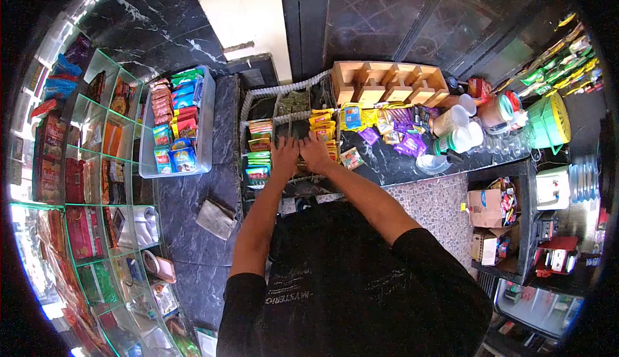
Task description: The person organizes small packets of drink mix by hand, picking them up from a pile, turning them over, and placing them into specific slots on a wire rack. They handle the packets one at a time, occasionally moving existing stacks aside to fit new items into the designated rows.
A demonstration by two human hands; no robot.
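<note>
A dark, veined worktop [393, 169] carries everything close to the person. On it, in front of the body, sits a divided organizer [274, 89] with a pale, ridged rim; its compartments hold small packets standing or leaning in rows. It looks rigid and, loaded like this, probably has some weight, so the outer walls on two opposite sides would be the sound place to grip it. The clear plastic tub [211, 118] to the left, filled with more packets, likely flexes a little and is best taken by its rim at both ends. The wooden rack [343, 93] beyond looks stiff and solid.

Both hands reach into the near middle of the organizer, side by side. The left hand [284, 156] is nearest the green sachets [258, 157], the right hand [314, 153] nearest the yellow sachets [322, 125]. The fingers of each point forward and down, but their tips are too small and hidden to tell whether they are spread, closed or pinching a packet.

The sachets seem very light, soft and slick, apt to slide or crumple; a gentle pinch on the flat sealed top edge should suit them.
</note>
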